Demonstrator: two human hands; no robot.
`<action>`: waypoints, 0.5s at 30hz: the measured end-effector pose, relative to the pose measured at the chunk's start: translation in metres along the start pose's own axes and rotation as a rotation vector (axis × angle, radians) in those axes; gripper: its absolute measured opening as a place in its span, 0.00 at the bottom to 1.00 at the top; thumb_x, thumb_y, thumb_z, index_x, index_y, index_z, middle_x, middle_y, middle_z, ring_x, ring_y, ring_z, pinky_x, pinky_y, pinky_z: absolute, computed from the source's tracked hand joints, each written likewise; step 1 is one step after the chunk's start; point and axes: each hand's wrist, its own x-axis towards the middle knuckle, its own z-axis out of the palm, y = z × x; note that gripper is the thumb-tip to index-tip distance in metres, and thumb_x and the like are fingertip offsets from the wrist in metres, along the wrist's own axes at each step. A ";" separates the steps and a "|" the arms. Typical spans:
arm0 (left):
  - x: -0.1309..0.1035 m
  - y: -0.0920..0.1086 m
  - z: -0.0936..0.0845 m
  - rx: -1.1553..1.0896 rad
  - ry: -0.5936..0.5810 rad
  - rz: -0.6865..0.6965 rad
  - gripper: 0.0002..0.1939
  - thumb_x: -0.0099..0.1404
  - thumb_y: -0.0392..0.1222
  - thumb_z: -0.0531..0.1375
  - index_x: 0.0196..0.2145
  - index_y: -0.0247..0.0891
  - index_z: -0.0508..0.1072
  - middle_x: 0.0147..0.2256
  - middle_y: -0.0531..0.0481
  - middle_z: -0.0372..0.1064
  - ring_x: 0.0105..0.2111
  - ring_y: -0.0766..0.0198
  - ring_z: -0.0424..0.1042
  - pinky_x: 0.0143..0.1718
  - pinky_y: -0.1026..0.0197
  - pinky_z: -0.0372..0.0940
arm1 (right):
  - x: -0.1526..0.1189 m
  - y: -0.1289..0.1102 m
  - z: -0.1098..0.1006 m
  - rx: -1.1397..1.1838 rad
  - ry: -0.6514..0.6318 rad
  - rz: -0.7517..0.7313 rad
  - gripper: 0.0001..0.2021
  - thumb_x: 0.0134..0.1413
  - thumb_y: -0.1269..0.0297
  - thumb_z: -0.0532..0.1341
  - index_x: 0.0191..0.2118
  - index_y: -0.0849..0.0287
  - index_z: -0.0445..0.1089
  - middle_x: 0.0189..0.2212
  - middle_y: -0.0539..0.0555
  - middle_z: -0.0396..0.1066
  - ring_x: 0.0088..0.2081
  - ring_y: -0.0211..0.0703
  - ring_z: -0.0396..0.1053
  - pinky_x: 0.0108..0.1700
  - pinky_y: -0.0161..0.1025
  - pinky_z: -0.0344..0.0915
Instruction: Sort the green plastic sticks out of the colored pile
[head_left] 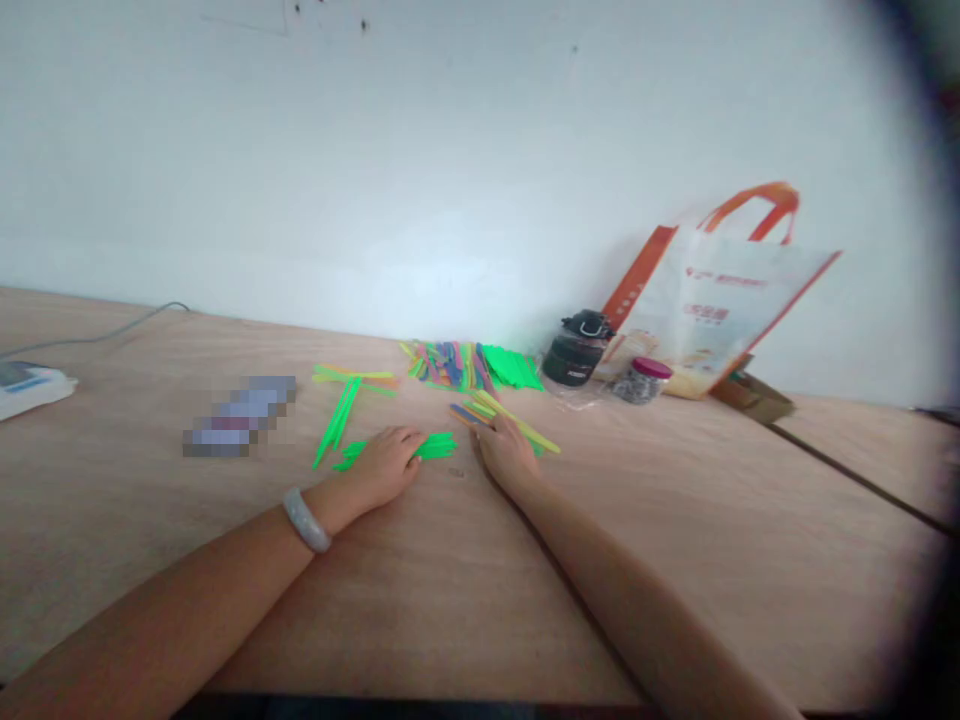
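Observation:
My left hand (384, 468), with a pale bangle (307, 520) at the wrist, lies curled over a bundle of green sticks (441, 446) that stick out on both sides of it. To the right, my right hand (510, 458) has its fingers closed at a few yellow sticks (538, 436) and an orange and blue pair of sticks (466, 414). The fingertips of the right hand are partly hidden. Beyond my left hand lie loose green sticks (339, 420), with yellow and orange sticks (360, 376) crossing their far end.
By the wall spread mixed coloured sticks (450, 366) and a green stack (514, 367). Right of these stand a dark bottle (574, 352), a jar with a magenta lid (641, 382), a white-orange bag (712, 300) and a cardboard box (754, 398). A blurred-out object (240, 415) and a white device (34, 388) lie left.

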 end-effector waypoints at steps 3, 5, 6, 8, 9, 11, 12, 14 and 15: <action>0.000 0.001 -0.001 -0.007 0.009 0.011 0.18 0.63 0.35 0.52 0.51 0.38 0.67 0.50 0.42 0.66 0.50 0.57 0.64 0.52 0.51 0.60 | 0.002 0.004 0.002 -0.109 -0.004 0.063 0.13 0.58 0.67 0.51 0.36 0.56 0.74 0.32 0.57 0.67 0.37 0.46 0.65 0.38 0.41 0.63; -0.001 0.003 -0.001 -0.003 0.014 0.010 0.18 0.63 0.35 0.52 0.51 0.38 0.66 0.50 0.42 0.65 0.50 0.57 0.64 0.53 0.51 0.60 | 0.002 0.003 0.001 -0.126 0.008 0.050 0.13 0.58 0.67 0.52 0.37 0.56 0.74 0.32 0.57 0.67 0.36 0.45 0.65 0.37 0.40 0.63; -0.001 0.003 -0.002 -0.001 0.013 0.008 0.18 0.63 0.35 0.52 0.51 0.38 0.66 0.50 0.42 0.65 0.51 0.57 0.63 0.53 0.51 0.60 | 0.002 0.002 0.000 -0.122 0.017 0.038 0.13 0.57 0.68 0.52 0.38 0.56 0.74 0.32 0.57 0.67 0.36 0.45 0.65 0.38 0.40 0.63; -0.002 0.005 -0.002 0.002 0.010 0.004 0.18 0.62 0.34 0.52 0.50 0.37 0.67 0.50 0.42 0.65 0.50 0.56 0.64 0.52 0.52 0.60 | 0.000 -0.004 -0.003 -0.106 0.022 0.000 0.13 0.57 0.68 0.52 0.39 0.56 0.73 0.33 0.57 0.67 0.37 0.45 0.65 0.38 0.41 0.63; -0.003 0.006 -0.002 0.005 0.007 0.008 0.18 0.62 0.34 0.52 0.50 0.37 0.66 0.50 0.42 0.65 0.50 0.56 0.63 0.52 0.52 0.60 | -0.002 -0.007 -0.004 -0.098 0.016 -0.026 0.12 0.57 0.68 0.51 0.38 0.56 0.73 0.33 0.57 0.67 0.38 0.46 0.64 0.39 0.41 0.63; -0.003 0.008 -0.003 0.015 0.001 0.015 0.18 0.63 0.34 0.52 0.50 0.36 0.66 0.50 0.42 0.65 0.50 0.56 0.63 0.53 0.52 0.60 | -0.004 -0.013 -0.006 -0.080 -0.007 -0.074 0.12 0.58 0.68 0.51 0.35 0.57 0.73 0.33 0.57 0.67 0.38 0.46 0.65 0.40 0.41 0.63; -0.003 0.009 -0.003 0.022 0.001 0.018 0.18 0.63 0.35 0.52 0.51 0.36 0.66 0.50 0.42 0.65 0.50 0.56 0.63 0.53 0.52 0.59 | -0.005 -0.015 -0.007 -0.068 -0.020 -0.093 0.12 0.58 0.67 0.51 0.34 0.57 0.73 0.33 0.57 0.68 0.38 0.46 0.65 0.40 0.41 0.62; -0.001 0.009 -0.005 0.044 0.020 0.012 0.18 0.64 0.37 0.52 0.51 0.36 0.65 0.51 0.42 0.64 0.51 0.56 0.62 0.53 0.52 0.59 | -0.007 -0.019 -0.008 -0.034 -0.044 -0.121 0.13 0.58 0.68 0.51 0.34 0.57 0.73 0.33 0.57 0.68 0.39 0.46 0.65 0.42 0.41 0.62; 0.000 0.007 -0.008 0.062 0.045 -0.003 0.17 0.64 0.38 0.52 0.51 0.35 0.65 0.51 0.41 0.64 0.51 0.55 0.62 0.53 0.52 0.59 | -0.009 -0.020 -0.009 -0.014 -0.051 -0.128 0.13 0.59 0.68 0.50 0.35 0.56 0.73 0.33 0.57 0.69 0.39 0.46 0.65 0.43 0.41 0.62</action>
